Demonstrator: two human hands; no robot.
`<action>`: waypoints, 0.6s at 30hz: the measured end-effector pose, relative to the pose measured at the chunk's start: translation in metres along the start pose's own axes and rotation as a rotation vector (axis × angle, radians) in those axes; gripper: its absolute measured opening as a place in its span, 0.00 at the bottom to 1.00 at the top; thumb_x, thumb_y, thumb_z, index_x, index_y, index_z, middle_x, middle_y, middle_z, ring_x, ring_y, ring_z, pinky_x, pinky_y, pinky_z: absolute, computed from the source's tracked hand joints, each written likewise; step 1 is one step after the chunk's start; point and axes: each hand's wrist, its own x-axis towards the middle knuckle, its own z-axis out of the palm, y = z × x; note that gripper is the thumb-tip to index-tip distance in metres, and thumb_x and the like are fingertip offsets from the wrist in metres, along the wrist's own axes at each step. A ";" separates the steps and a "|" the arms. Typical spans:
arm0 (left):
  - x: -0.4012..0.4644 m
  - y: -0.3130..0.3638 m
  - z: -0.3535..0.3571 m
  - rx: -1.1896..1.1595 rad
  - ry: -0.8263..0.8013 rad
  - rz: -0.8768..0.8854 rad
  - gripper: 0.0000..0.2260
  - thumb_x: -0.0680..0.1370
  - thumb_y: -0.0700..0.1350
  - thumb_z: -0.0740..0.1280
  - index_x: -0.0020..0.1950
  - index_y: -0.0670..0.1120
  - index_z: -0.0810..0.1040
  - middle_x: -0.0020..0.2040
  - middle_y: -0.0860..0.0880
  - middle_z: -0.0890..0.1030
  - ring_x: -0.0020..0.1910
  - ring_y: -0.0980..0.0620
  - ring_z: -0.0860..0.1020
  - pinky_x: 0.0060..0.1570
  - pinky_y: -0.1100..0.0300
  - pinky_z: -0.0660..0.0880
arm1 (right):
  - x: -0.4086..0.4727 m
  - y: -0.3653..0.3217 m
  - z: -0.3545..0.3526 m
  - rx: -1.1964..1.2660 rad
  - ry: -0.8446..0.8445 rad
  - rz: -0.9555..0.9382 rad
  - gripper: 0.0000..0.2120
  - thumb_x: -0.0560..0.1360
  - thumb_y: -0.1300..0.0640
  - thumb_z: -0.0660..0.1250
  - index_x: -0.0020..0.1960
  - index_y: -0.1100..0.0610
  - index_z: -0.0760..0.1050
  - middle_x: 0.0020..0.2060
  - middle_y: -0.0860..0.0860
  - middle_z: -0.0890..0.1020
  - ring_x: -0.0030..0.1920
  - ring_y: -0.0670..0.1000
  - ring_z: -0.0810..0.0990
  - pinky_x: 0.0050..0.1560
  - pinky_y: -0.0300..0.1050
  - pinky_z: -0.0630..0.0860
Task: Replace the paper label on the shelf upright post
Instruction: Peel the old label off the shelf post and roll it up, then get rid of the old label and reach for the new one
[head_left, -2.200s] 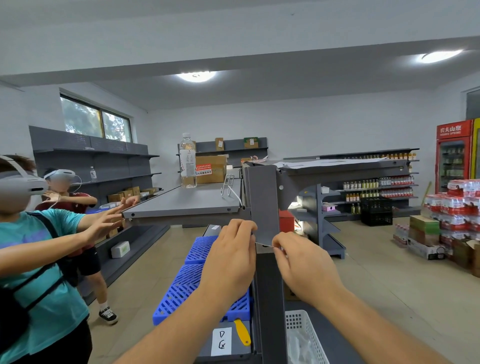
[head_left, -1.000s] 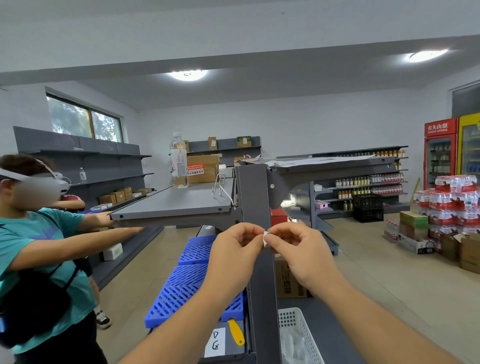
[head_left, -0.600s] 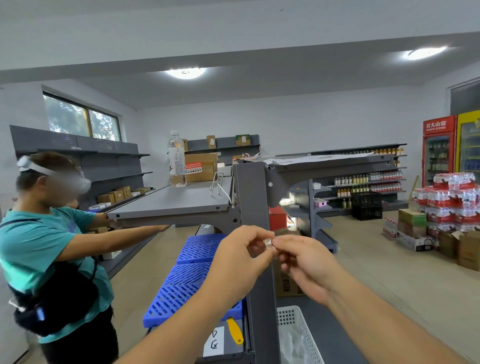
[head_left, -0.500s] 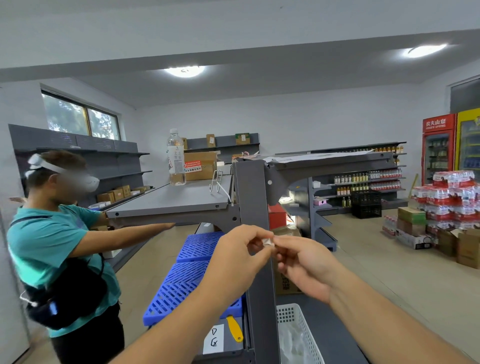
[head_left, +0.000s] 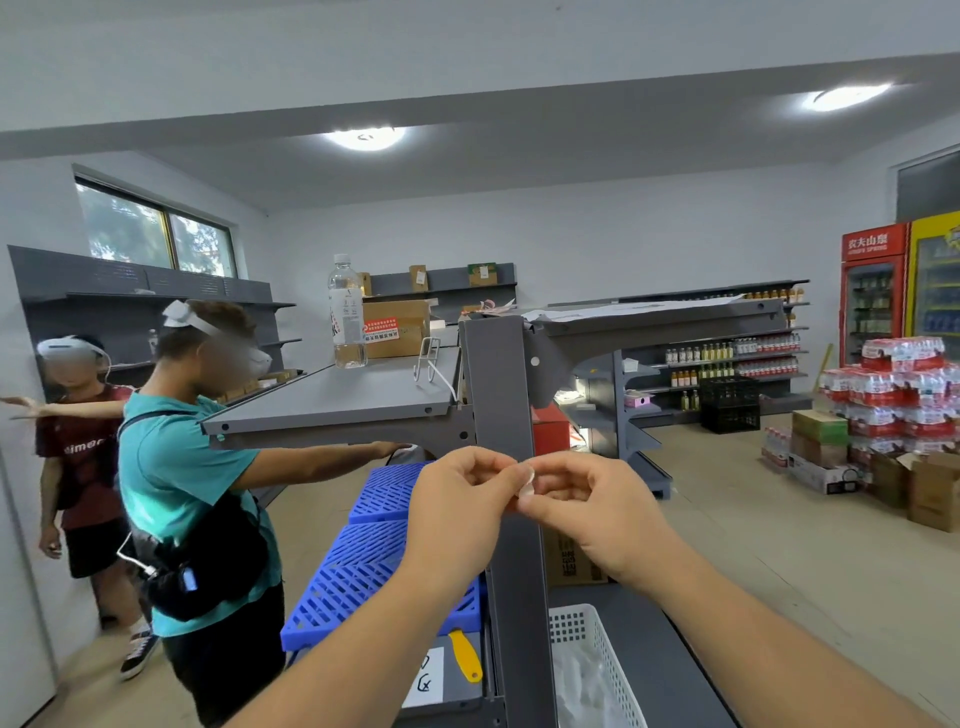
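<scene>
The grey shelf upright post (head_left: 498, 384) rises in the middle of the head view, bare on its visible face. In front of it my left hand (head_left: 462, 512) and my right hand (head_left: 587, 512) meet at chest height. Both pinch a small, crumpled white paper label (head_left: 525, 480) between thumb and fingertips. Most of the label is hidden by my fingers. A white paper with handwritten letters (head_left: 428, 678) lies low on the shelf left of the post.
A person in a teal shirt (head_left: 182, 467) stands close at the left, arm stretched under the grey shelf board (head_left: 332, 405); another person stands behind. Blue plastic crates (head_left: 374, 566), a yellow tool (head_left: 465, 657), a white basket (head_left: 592, 660) and a water bottle (head_left: 347, 312) surround the post.
The label came off the post and got crumpled small between my fingertips. The person in teal stepped nearer and reached an arm under the shelf board.
</scene>
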 end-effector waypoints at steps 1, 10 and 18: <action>0.000 0.000 0.000 -0.042 -0.009 -0.038 0.01 0.77 0.44 0.76 0.45 0.48 0.88 0.39 0.49 0.89 0.41 0.52 0.88 0.48 0.56 0.86 | 0.000 0.001 -0.001 -0.077 0.021 -0.042 0.08 0.74 0.56 0.78 0.53 0.48 0.86 0.42 0.48 0.89 0.45 0.47 0.87 0.50 0.41 0.85; -0.002 -0.004 0.002 -0.134 -0.155 -0.120 0.08 0.81 0.45 0.71 0.47 0.47 0.90 0.44 0.46 0.90 0.49 0.48 0.88 0.57 0.51 0.84 | 0.002 0.009 -0.007 -0.289 0.105 -0.169 0.05 0.78 0.57 0.74 0.45 0.51 0.86 0.32 0.46 0.86 0.32 0.45 0.85 0.39 0.40 0.84; -0.008 -0.015 -0.003 0.036 -0.099 -0.032 0.08 0.81 0.45 0.70 0.46 0.56 0.86 0.43 0.53 0.89 0.43 0.57 0.87 0.48 0.62 0.83 | 0.007 0.053 -0.011 -0.263 0.260 0.006 0.04 0.76 0.51 0.75 0.45 0.50 0.83 0.31 0.49 0.86 0.31 0.44 0.85 0.39 0.39 0.82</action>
